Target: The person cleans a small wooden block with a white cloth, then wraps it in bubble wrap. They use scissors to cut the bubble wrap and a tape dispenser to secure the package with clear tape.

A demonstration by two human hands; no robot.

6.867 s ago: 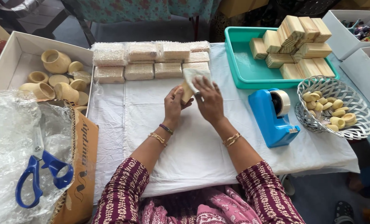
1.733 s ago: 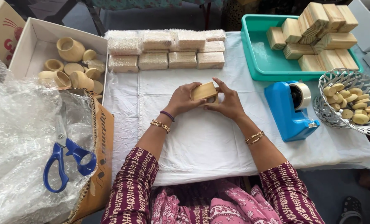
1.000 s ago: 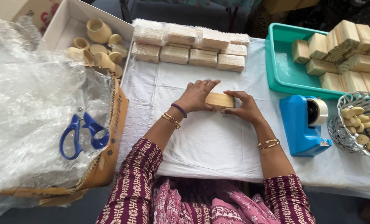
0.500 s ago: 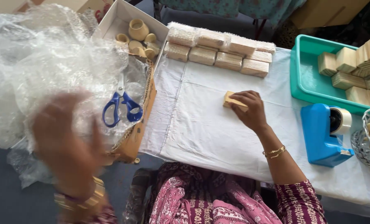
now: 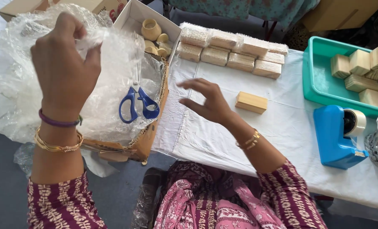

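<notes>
My left hand (image 5: 66, 68) is raised at the left over a heap of clear bubble wrap (image 5: 108, 80), its fingers pinched on a piece of that wrap. My right hand (image 5: 208, 99) hovers open above the white tablecloth (image 5: 261, 131), fingers spread, holding nothing. A bare wooden block (image 5: 251, 102) lies on the cloth just right of that hand. Blue-handled scissors (image 5: 138, 101) rest on the bubble wrap between the two hands.
Several wrapped blocks (image 5: 233, 53) lie in rows at the table's far edge. A teal tray (image 5: 324, 85) holds bare wooden blocks. A blue tape dispenser (image 5: 337, 133) stands at the right beside a wire basket (image 5: 377, 148). A white box (image 5: 131, 17) holds clay pots.
My right hand has let go of the wooden block and lifted off it. My left hand has swung left to the bubble wrap and taken hold of it. The view turned left.
</notes>
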